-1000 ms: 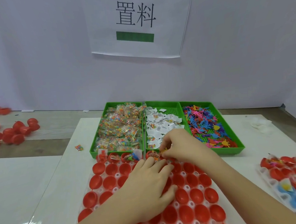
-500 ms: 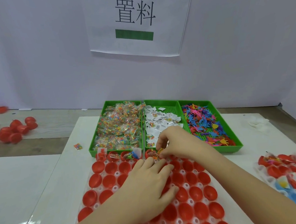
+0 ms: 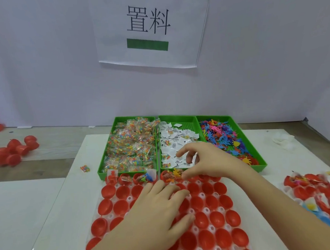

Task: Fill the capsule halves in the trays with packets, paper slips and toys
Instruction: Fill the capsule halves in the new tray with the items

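A white tray (image 3: 201, 195) of empty red capsule halves (image 3: 123, 191) lies in front of me. My left hand (image 3: 161, 208) rests flat on it, fingers straight. Several halves in its back row hold fillings; one (image 3: 168, 177) holds an orange toy (image 3: 177, 172). My right hand (image 3: 207, 161) hovers just right of that toy, over the near edge of the slips bin, fingers spread and loosely curved, holding nothing I can see. Behind the tray stand three green bins: packets (image 3: 134, 117), paper slips (image 3: 187, 123), coloured toys (image 3: 257, 168).
A second tray (image 3: 299, 193) of filled capsule halves sits at the right edge. Loose red capsule halves (image 3: 13, 151) lie on the wooden surface at far left. One stray packet (image 3: 85, 168) lies left of the bins. A white crumpled object (image 3: 283, 140) lies at back right.
My right hand's fingers, bunched over the orange toy in the back-row half, have spread apart and lifted off it. My left hand has stayed flat on the tray.
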{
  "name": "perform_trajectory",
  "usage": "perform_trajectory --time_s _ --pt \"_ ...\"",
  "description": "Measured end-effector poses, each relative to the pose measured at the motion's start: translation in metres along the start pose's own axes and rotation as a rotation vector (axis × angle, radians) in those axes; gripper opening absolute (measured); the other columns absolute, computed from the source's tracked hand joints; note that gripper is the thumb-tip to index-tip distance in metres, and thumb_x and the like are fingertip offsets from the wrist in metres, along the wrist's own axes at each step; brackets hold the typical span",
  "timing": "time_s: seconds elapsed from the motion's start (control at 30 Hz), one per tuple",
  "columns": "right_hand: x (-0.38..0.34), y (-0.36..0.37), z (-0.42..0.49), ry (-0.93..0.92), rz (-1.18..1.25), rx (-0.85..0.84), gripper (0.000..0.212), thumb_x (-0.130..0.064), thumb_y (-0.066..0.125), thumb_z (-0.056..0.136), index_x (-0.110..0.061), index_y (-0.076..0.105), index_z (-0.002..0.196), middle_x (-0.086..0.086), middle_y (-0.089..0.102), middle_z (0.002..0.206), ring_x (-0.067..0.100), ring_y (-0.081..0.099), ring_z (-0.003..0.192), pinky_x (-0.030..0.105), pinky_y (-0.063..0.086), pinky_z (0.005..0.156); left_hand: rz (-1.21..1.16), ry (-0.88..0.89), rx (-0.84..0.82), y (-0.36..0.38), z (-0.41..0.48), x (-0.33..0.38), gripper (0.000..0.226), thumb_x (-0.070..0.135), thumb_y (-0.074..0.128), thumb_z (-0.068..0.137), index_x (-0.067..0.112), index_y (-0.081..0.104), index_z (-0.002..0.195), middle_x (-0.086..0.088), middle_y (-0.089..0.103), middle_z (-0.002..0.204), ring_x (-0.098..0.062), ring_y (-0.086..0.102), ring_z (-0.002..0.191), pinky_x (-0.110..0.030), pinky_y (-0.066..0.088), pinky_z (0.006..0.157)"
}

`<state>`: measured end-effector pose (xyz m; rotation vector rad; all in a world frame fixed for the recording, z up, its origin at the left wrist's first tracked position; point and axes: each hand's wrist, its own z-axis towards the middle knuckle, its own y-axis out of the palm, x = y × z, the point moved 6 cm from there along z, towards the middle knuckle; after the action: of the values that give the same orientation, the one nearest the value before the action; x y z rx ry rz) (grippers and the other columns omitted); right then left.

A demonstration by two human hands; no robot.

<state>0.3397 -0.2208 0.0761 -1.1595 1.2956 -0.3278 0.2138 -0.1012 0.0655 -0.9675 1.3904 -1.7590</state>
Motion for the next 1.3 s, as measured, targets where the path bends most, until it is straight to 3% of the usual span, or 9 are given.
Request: perform_trajectory --time_s 0.2,0.33,0.57,0.7,0.8,0.97,1.13,1.23,1.3 --pt "0.056 -0.063 -0.026 0.091 0.374 0.463 0.047 -0.035 0.088 0.062 -0.043 0.064 0.101 -0.005 0.061 0.095 0.004 0.049 0.058 0.018 0.044 0.05 -0.109 0.002 0.11 -0.023 0.004 -0.017 0.043 0.061 0.036 0.086 0.041 0.07 0.103 0.029 0.064 0.094 0.004 0.061 0.085 -0.015 0.041 0.08" --pt "0.123 -0.063 -0.058 0.337 0.275 0.804 0.028 -0.036 0.079 0.077 -0.032 0.065 0.102 0.0 0.066 0.106 0.02 0.061 0.093 0.034 0.048 0.077 -0.362 -0.187 0.163 -0.033 0.023 -0.038 0.031 0.064 0.037 0.09 0.048 0.061 0.1 0.034 0.06 0.086 0.016 0.049 0.084 -0.013 0.037 0.079" --pt "0.146 -0.037 -0.056 0.519 0.043 0.515 0.037 -0.062 0.072 0.073 -0.046 0.066 0.106 -0.019 0.055 0.107 0.013 0.052 0.114 0.038 0.039 0.094 -0.701 -0.356 0.171 -0.025 0.086 -0.054 0.013 0.036 0.055 0.092 0.038 0.065 0.085 0.034 0.061 0.083 0.008 0.052 0.054 -0.016 0.035 0.055" --pt "0.143 -0.043 -0.049 0.59 -0.073 0.465 0.032 -0.064 0.069 0.074 -0.046 0.068 0.101 -0.023 0.061 0.109 0.013 0.051 0.114 0.036 0.029 0.086 -0.641 -0.321 0.126 -0.014 0.14 -0.043 0.013 0.029 0.053 0.094 0.034 0.065 0.092 0.022 0.064 0.091 0.008 0.056 0.075 -0.018 0.043 0.067" --pt "0.139 -0.043 -0.049 0.586 -0.106 0.431 0.019 -0.061 0.064 0.081 -0.048 0.068 0.094 -0.021 0.064 0.108 0.014 0.049 0.112 0.037 0.026 0.084 -0.506 -0.254 0.021 0.003 0.178 -0.023 0.022 0.024 0.051 0.095 0.027 0.067 0.111 0.015 0.064 0.109 -0.008 0.061 0.098 -0.029 0.05 0.086" --pt "0.139 -0.047 -0.054 0.549 -0.026 0.535 0.015 -0.052 0.066 0.081 -0.044 0.059 0.071 -0.021 0.061 0.084 0.009 0.051 0.101 0.037 0.025 0.083 -0.185 -0.128 -0.065 0.032 0.225 -0.002 0.034 0.024 0.049 0.098 0.024 0.058 0.131 -0.001 0.057 0.134 -0.022 0.052 0.122 -0.039 0.045 0.101" --pt "0.135 -0.054 -0.054 0.481 0.111 0.691 0.016 -0.042 0.071 0.078 -0.035 0.061 0.067 -0.02 0.062 0.07 -0.005 0.054 0.077 0.036 0.03 0.092 0.022 -0.069 -0.207 0.054 0.248 0.007 0.039 0.048 0.054 0.094 0.027 0.062 0.126 -0.004 0.057 0.126 -0.026 0.045 0.12 -0.039 0.041 0.097" --pt "0.137 -0.061 -0.059 0.392 0.323 0.807 0.016 -0.018 0.077 0.071 -0.024 0.063 0.065 -0.01 0.065 0.065 0.006 0.062 0.068 0.026 0.049 0.072 0.054 -0.063 -0.155 0.056 0.253 0.012 0.034 0.051 0.058 0.091 0.024 0.067 0.111 -0.003 0.058 0.118 -0.024 0.047 0.115 -0.036 0.039 0.092" --pt "0.14 -0.067 -0.064 0.347 0.409 0.881 0.02 -0.008 0.076 0.068 -0.021 0.061 0.064 -0.006 0.065 0.062 0.004 0.06 0.059 0.013 0.045 0.054 0.052 -0.059 -0.125 0.058 0.251 0.012 0.032 0.05 0.057 0.091 0.024 0.065 0.109 -0.004 0.056 0.117 -0.024 0.046 0.114 -0.036 0.038 0.092"
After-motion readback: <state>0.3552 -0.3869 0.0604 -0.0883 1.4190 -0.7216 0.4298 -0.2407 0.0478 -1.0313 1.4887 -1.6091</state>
